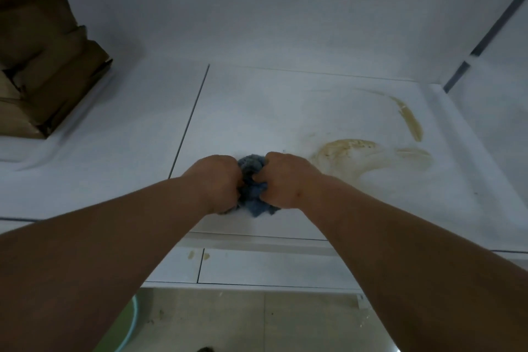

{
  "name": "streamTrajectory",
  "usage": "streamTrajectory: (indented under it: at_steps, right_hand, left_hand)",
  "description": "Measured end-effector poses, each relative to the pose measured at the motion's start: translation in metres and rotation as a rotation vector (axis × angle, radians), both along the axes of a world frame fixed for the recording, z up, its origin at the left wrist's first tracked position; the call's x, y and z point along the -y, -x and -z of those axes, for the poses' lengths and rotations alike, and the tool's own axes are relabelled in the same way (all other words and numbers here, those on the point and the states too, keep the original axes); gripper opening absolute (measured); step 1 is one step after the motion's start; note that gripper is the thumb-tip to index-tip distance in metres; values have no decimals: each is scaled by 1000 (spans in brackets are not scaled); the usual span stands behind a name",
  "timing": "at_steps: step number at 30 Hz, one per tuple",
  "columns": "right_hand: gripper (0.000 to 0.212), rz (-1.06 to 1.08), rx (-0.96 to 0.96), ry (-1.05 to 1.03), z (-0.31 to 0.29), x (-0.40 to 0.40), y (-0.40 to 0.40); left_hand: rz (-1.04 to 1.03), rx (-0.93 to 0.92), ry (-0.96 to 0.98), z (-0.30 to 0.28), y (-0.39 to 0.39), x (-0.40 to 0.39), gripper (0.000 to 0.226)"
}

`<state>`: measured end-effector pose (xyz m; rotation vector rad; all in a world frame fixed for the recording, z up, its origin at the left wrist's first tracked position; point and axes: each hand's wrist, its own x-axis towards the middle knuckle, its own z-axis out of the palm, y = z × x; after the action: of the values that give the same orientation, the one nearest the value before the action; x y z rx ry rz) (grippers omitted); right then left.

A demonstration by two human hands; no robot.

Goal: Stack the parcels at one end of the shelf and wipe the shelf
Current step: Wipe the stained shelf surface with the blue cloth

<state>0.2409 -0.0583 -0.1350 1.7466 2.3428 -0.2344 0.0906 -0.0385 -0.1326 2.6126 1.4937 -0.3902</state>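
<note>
A blue cloth point(253, 188) is squeezed between two bare hands near the front of the white shelf point(120, 128). The left hand point(217, 183) is closed tight on the left side of the cloth. The right hand point(281, 180) is closed tight on the right side of it. The two hands are set close together, with only a bunched bit of cloth seen between them. The bottom of the cloth is touching the shelf, or is just above it; which one cannot be told.

A stack of brown parcels point(43, 66) is seen at the far left end of the shelf, pushed up against the back wall. The parcels are piled one on top of another, and the pile is well apart from the hands.

A big yellow-brown smear point(343, 151) is spread on the shelf just to the right of the right hand. A thinner streak point(408, 117) of the same colour is seen further back and to the right. Two small brown spots point(200, 255) are seen on the front edge of the shelf, below the hands.

A green bowl point(125, 320) is partly seen on the floor, under the left arm.
</note>
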Motion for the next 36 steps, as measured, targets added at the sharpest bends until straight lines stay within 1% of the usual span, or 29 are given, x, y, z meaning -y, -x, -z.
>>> streamTrajectory:
  at_steps: [3,6,9,11,13,16,18,19,20,22,23,25,26,27,29,32,34,36]
  right_hand:
    - [14,-1,-8,50,-1,17,-3]
    - [23,22,-1,114,-6,34,-4]
    - [24,45,-19,173,-12,50,-5]
    - [23,22,-8,231,-17,59,-4]
    - [29,-10,32,302,-25,67,-6]
    - [37,-58,118,435,-39,75,-12]
    - [37,-16,112,482,-51,77,-18]
    - [36,23,81,477,-57,76,-22]
    - [32,69,6,453,-63,75,-26]
    - [13,196,-190,368,-72,71,-35]
    - [11,254,-257,320,-77,70,-38]
    - [16,309,-307,269,-85,70,-42]
    - [24,321,-305,268,-87,70,-43]
    - [30,341,-292,262,-91,71,-44]
    - [31,383,-314,236,-96,72,-46]
    - [31,407,-336,200,-98,71,-48]
    - [32,431,-390,189,-100,70,-47]
    - [31,440,-488,216,-104,69,-47]
  left_hand:
    - [-1,25,33,0,1,15,19]
    - [10,12,76,-6,-3,34,15]
    - [-1,7,124,-14,-7,52,24]
    - [27,-23,176,-19,-9,61,20]
    - [53,-28,256,-26,-11,70,25]
    - [43,24,368,-40,-14,81,32]
    - [2,89,414,-50,-17,81,27]
    - [-50,157,432,-56,-17,78,22]
    - [-117,246,439,-62,-17,76,16]
    - [-239,435,417,-72,-17,70,10]
    - [-292,526,409,-76,-17,67,8]
    - [-381,669,421,-80,-18,64,8]
    - [-406,706,422,-81,-19,62,9]
    - [-421,723,421,-80,-20,61,8]
    - [-445,757,426,-80,-24,60,6]
    - [-507,826,506,-84,-27,59,5]
    - [-503,796,550,-86,-28,57,5]
    - [-470,731,584,-88,-29,56,9]
